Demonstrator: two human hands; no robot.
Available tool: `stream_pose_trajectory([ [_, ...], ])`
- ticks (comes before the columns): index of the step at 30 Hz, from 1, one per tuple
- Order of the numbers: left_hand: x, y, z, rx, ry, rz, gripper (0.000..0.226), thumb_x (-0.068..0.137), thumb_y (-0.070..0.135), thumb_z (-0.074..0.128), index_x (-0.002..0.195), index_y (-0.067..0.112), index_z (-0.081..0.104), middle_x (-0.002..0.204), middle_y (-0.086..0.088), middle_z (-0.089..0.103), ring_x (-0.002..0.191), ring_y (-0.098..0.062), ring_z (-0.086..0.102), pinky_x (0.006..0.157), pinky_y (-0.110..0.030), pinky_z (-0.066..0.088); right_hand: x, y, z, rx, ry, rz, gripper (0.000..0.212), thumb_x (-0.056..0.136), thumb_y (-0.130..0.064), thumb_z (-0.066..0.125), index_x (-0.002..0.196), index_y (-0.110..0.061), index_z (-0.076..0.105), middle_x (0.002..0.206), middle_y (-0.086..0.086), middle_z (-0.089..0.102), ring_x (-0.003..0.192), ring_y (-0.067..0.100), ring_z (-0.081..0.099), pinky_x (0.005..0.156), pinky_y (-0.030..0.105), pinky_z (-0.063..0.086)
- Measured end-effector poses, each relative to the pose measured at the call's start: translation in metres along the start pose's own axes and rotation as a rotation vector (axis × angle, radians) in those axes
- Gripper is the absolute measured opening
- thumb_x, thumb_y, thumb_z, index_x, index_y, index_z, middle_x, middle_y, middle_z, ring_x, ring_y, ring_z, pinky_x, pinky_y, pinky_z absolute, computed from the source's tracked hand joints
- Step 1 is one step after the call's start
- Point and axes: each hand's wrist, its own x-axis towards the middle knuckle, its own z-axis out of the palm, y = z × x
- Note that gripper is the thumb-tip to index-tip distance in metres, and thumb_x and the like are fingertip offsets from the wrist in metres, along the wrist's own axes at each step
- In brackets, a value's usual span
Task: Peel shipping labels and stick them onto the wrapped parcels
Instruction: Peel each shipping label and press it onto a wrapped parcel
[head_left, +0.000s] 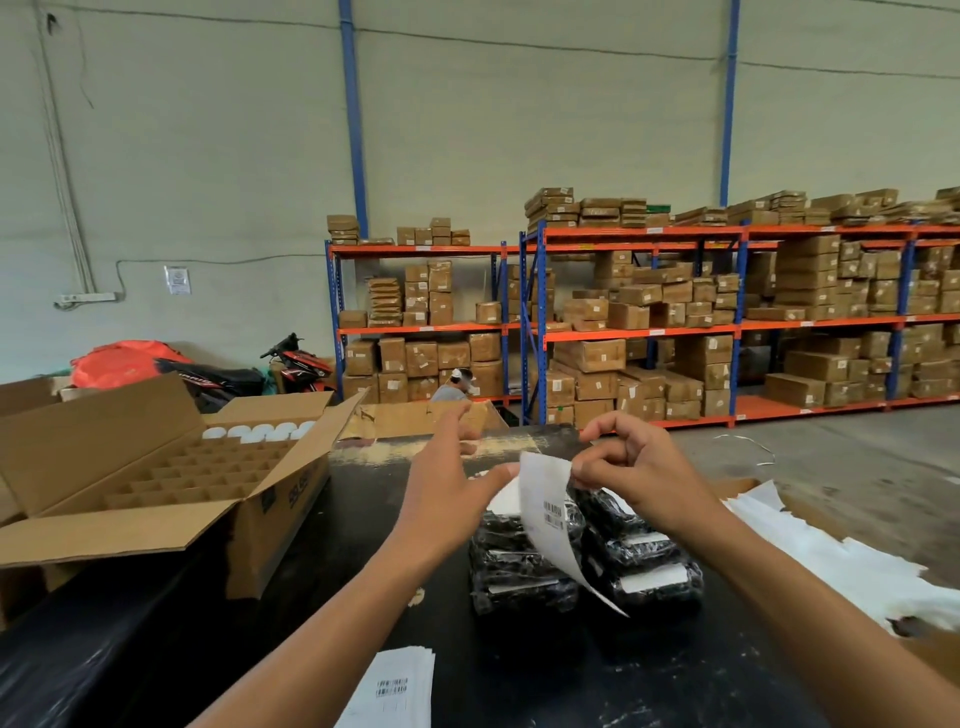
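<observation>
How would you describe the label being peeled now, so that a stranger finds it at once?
Start at the black table and find the two stacks of black wrapped parcels at its middle. Above them the right hand pinches a curling white label by its top edge. Unlike the flat label stack near the front edge, it hangs in the air.

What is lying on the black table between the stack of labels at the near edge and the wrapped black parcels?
In the head view, only bare black table lies between the white label stack and the black plastic-wrapped parcels.
</observation>
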Motion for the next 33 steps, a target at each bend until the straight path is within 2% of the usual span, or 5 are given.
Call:
stream_pose_trajectory([
  [7, -0.011, 0.019, 0.014, -0.242, -0.154, -0.004, 0.058, 0.084, 0.019, 0.072, 0.134, 0.024, 0.045, 0.090, 0.005, 0.072, 0.086, -0.008, 0.070, 0.085, -0.027, 0.054, 0.000, -0.002, 0.017, 0.027, 0.026, -0.031, 0.024, 0.080, 0.005, 0.065, 0.091, -0.012, 0.052, 0.070, 0.006, 0.073, 0.072, 0.029, 0.063, 0.077, 0.047, 0.050],
  [11, -0.013, 0.019, 0.013, -0.260, -0.136, 0.006, 0.052, 0.085, 0.011, 0.069, 0.130, 0.024, 0.048, 0.091, 0.002, 0.074, 0.087, -0.006, 0.070, 0.085, -0.023, 0.055, -0.002, -0.004, 0.017, -0.019, 0.001, -0.047, 0.025, 0.080, 0.004, 0.066, 0.091, -0.013, 0.052, 0.069, 0.004, 0.073, 0.073, 0.019, 0.068, 0.082, 0.037, 0.054],
  [23, -0.013, 0.012, 0.010, -0.249, -0.029, -0.042, 0.045, 0.088, 0.009, 0.065, 0.125, 0.029, 0.047, 0.084, 0.004, 0.075, 0.084, -0.004, 0.069, 0.088, -0.022, 0.049, -0.009, 0.004, 0.012, -0.132, -0.014, 0.000, 0.027, 0.080, -0.001, 0.067, 0.096, -0.017, 0.053, 0.071, 0.005, 0.073, 0.074, 0.018, 0.070, 0.082, 0.035, 0.056],
  [30, -0.015, 0.012, 0.012, -0.288, -0.038, -0.029, 0.046, 0.089, 0.012, 0.065, 0.127, 0.028, 0.045, 0.083, 0.001, 0.075, 0.084, -0.002, 0.068, 0.088, -0.021, 0.048, -0.007, 0.003, 0.025, -0.091, 0.022, 0.019, 0.028, 0.085, -0.029, 0.067, 0.106, -0.023, 0.050, 0.080, 0.006, 0.073, 0.076, 0.012, 0.070, 0.077, 0.030, 0.053],
  [33, -0.015, 0.012, 0.011, -0.301, -0.046, -0.029, 0.047, 0.089, 0.012, 0.065, 0.129, 0.025, 0.045, 0.084, 0.001, 0.075, 0.086, -0.005, 0.069, 0.089, -0.023, 0.049, -0.005, 0.003, 0.033, -0.076, 0.026, 0.006, 0.024, 0.086, -0.023, 0.066, 0.105, -0.021, 0.051, 0.072, 0.004, 0.071, 0.070, 0.009, 0.067, 0.075, 0.030, 0.053],
])
